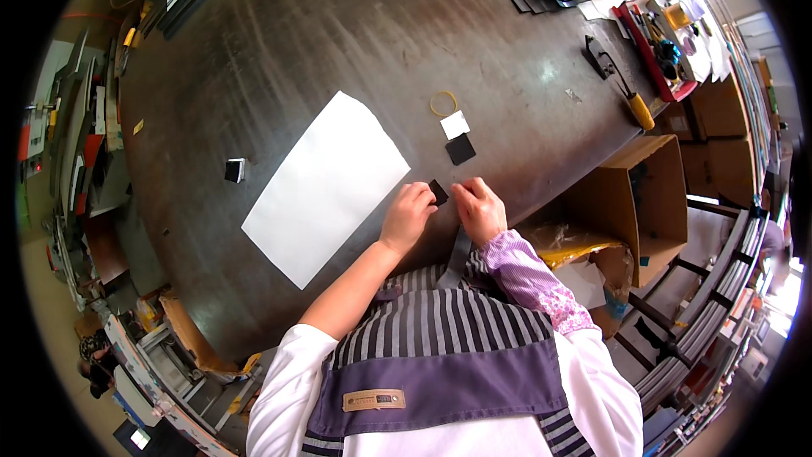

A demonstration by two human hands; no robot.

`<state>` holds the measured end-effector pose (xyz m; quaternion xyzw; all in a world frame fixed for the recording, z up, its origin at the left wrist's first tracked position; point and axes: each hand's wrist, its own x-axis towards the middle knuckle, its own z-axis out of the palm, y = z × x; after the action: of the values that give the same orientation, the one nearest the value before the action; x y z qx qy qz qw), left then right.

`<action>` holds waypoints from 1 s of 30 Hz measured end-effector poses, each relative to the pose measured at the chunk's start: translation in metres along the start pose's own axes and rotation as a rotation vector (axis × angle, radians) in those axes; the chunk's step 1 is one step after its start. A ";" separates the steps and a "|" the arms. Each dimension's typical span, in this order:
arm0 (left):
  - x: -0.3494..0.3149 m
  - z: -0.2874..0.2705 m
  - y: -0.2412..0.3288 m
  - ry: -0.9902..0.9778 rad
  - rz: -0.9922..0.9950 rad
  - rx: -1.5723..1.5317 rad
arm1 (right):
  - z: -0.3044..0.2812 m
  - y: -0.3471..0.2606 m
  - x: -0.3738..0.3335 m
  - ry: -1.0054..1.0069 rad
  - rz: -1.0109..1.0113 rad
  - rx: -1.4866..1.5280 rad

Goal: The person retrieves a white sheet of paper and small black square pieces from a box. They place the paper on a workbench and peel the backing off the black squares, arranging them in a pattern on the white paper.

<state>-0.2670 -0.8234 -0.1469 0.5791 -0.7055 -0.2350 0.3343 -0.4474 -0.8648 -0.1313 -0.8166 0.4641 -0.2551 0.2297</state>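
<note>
Light [548, 73] glints off a dark, scuffed worktable [321, 30]; metal rack [734, 271] at right.

A dark table [296, 42] carries a white sheet [327, 186], black square [461, 150], yellow band [431, 104] and yellow-handled tool [640, 110].

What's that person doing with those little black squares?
A person's left hand is pinching a small black piece at the table's near edge. The right hand is close beside it, fingers bent; I can't tell if it holds anything. Just beyond lie a black square and a white square, with a big white sheet to the left.
</note>
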 end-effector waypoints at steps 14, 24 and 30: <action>-0.002 0.011 -0.008 0.044 -0.141 -0.074 | 0.011 -0.008 -0.013 -0.073 -0.048 -0.019; -0.002 0.016 -0.009 0.061 -0.166 -0.082 | 0.019 -0.004 -0.016 -0.156 -0.021 -0.062; -0.003 0.017 -0.009 0.049 -0.233 -0.144 | 0.019 -0.003 -0.016 -0.114 -0.015 -0.061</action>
<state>-0.2735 -0.8232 -0.1656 0.6373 -0.6064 -0.3078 0.3626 -0.4408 -0.8474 -0.1469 -0.8398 0.4517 -0.1959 0.2288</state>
